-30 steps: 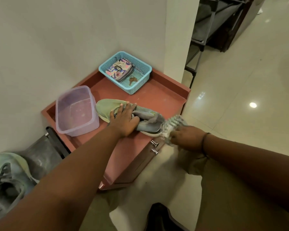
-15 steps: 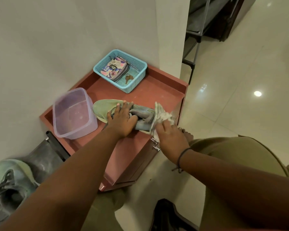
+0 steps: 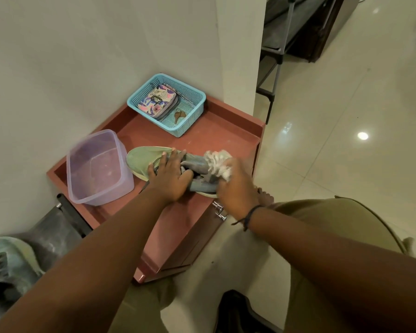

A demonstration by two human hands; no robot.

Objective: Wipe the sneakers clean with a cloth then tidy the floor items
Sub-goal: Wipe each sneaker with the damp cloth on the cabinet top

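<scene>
A pale green and grey sneaker lies on its side on the low red cabinet top. My left hand grips it over the laces and tongue, holding it down. My right hand holds a bunched white cloth pressed against the sneaker's grey heel end. The second sneaker of the pair sits at the lower left edge, partly cut off.
A clear purple plastic tub stands left of the sneaker. A blue basket with a patterned pouch and keys sits at the cabinet's back. A dark metal rack stands beyond the wall corner. A black object lies on the tiled floor below.
My right hand has brought the cloth from beyond the cabinet's front edge up onto the sneaker's heel. My left hand has stayed on the sneaker.
</scene>
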